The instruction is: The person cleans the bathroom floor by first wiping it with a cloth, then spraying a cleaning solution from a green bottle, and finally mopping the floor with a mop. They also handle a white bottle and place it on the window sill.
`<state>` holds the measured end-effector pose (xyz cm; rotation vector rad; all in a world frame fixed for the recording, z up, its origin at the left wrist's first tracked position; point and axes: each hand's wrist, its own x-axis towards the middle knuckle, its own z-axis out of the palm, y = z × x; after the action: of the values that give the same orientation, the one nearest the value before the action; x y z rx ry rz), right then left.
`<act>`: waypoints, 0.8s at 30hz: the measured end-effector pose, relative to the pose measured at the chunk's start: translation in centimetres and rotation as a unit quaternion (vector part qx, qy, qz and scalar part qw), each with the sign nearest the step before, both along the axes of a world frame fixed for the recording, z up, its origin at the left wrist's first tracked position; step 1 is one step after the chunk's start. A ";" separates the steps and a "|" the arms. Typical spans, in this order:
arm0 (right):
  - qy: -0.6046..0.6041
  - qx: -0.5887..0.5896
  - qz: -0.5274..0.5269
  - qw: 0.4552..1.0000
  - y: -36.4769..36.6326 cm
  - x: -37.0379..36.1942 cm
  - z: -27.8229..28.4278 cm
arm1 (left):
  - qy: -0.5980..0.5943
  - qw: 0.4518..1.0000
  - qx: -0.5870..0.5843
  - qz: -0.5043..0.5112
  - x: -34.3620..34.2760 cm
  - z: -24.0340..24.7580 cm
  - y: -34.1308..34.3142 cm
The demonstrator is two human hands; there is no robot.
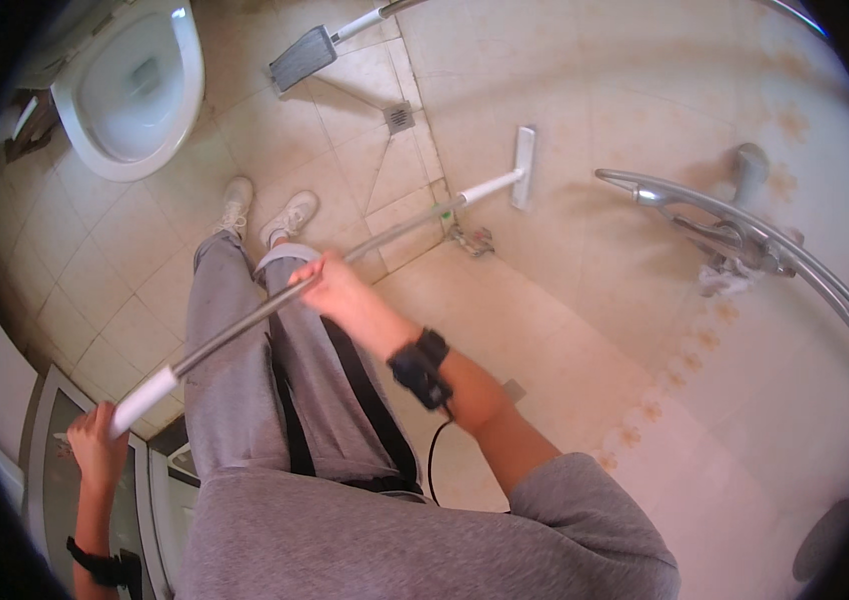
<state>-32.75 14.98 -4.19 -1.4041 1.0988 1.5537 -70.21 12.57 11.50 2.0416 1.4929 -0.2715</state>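
Observation:
A long-handled squeegee (375, 242) slants across the view, with a grey metal pole and a white grip at its near left end. My left hand (100, 442) is closed round that white grip. Farther up the pole, my right hand (330, 288) wraps its fingers about the metal. The narrow white squeegee head (525, 167) is at the pale tiled wall (565, 90) and looks slightly blurred; I cannot tell how firmly it touches. Black straps with small devices sit on both my wrists.
A white toilet (130, 100) stands at far left. At the top, a flat mop (303, 60) with a grey pad rests by a floor drain (399, 117). Curved metal shower piping (735, 215) juts from the wall at right. A framed glass door (55, 470) is at near left.

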 end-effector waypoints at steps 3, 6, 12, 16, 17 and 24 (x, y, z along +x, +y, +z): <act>-0.061 -0.085 0.069 0.992 1.8 4.0 -6.3 | -0.010 1.000 -0.007 0.010 5.6 -1.8 0.5; -0.034 -0.016 0.046 0.998 1.1 6.8 -8.6 | -0.006 0.999 -0.031 0.018 9.0 -2.5 1.1; -0.019 -0.037 0.026 0.999 -1.1 4.9 -5.2 | 0.021 0.998 -0.054 0.004 7.2 0.0 0.8; -0.185 0.227 0.483 0.825 -1.2 8.8 -8.2 | 0.028 0.998 -0.055 0.032 10.5 -2.7 0.8; -0.249 0.395 0.631 0.620 -1.7 10.5 -9.9 | 0.025 0.997 -0.065 0.043 12.2 -3.7 0.9; 0.059 -0.011 0.019 0.998 -0.4 16.7 -25.8 | 0.014 0.986 -0.136 0.090 22.8 -9.2 1.9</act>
<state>-16.01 14.58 -30.03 -1.3692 1.1687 1.6748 -47.40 14.47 2.28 1.6842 1.5514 -0.4091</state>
